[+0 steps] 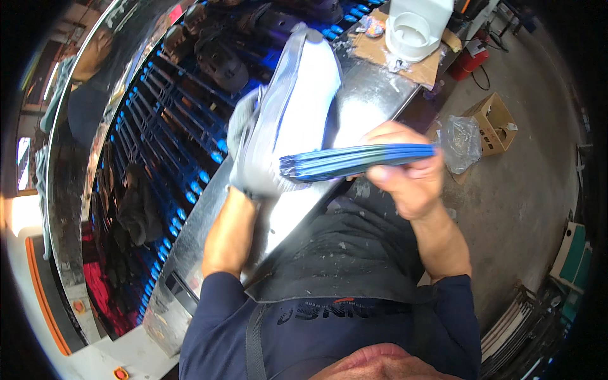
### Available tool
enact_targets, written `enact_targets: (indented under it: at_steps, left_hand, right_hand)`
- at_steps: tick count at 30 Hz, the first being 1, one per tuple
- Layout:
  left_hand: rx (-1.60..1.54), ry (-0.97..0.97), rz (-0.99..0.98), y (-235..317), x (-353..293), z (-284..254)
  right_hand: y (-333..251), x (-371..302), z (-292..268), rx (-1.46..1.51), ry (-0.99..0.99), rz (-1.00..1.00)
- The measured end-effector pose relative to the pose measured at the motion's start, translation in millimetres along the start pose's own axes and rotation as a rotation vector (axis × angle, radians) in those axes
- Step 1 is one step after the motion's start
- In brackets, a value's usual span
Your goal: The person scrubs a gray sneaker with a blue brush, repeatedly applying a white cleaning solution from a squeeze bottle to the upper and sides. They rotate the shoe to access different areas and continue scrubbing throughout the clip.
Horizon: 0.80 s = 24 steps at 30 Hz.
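Observation:
My left hand (244, 142), in a grey glove, is closed round a grey-sided shoe (310, 88) and keeps its pale white sole turned up. The shoe's lower end blurs into the glove, so its exact edge cannot be made out. In my bare right hand (415, 180) is a long, flat blue brush (361, 159), pinched between thumb and fingers at its right end. Its dark, frayed tip is over the lower end of the shoe; whether it touches cannot be told.
A metal ledge (373, 95) runs beside a blue-lit conveyor rack (171, 126) that carries dark shoes. On a cardboard sheet (367, 54) stands a white container (411, 38). An open carton (494, 123), clear plastic (461, 142) and a red cylinder (468, 63) are on the floor side.

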<state>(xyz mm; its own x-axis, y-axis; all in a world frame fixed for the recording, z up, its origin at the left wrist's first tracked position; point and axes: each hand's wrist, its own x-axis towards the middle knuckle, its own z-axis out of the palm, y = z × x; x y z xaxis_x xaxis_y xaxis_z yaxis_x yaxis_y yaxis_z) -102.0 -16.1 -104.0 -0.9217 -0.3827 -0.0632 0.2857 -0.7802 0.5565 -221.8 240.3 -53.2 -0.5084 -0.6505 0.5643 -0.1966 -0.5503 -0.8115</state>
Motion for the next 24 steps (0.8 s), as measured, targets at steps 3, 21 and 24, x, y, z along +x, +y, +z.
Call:
enact_targets:
  at_steps: [3,21,24]
  left_hand:
    - [0.018,0.043,-0.011,-17.2,-13.0,-14.0]
    - [-0.043,-0.029,0.005,-6.1,-10.9,6.6]
    - [-0.024,-0.05,0.008,0.9,-3.3,16.5]
  right_hand:
    - [33.1,26.0,-8.2,0.126,0.28,0.239]
    - [-17.1,-15.6,14.0,-0.21,0.199,0.185]
    - [-33.4,-2.1,-5.6,-0.286,0.074,0.074]
